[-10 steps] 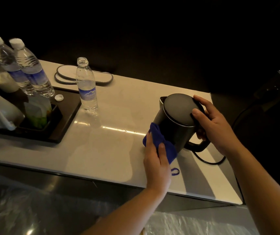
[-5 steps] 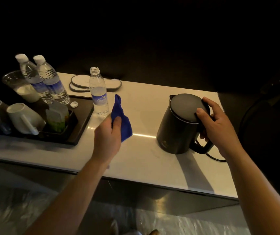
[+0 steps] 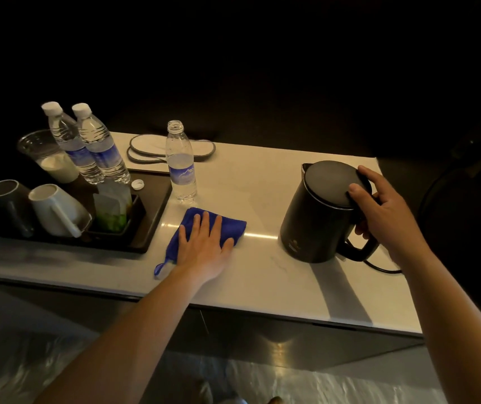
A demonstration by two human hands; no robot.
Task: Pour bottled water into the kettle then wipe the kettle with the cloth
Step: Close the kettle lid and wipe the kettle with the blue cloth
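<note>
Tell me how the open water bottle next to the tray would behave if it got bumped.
The open bottle is tall and narrow, so it would probably tip easily. It looks only partly full, so likely light and easy to shove. Its cap lies on the tray, so a fall would probably spill water toward the cloth under the left hand.

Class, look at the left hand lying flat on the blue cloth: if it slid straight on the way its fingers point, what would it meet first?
Probably the uncapped bottle, standing just beyond the blue cloth ahead of the left hand; depth is uncertain.
</note>
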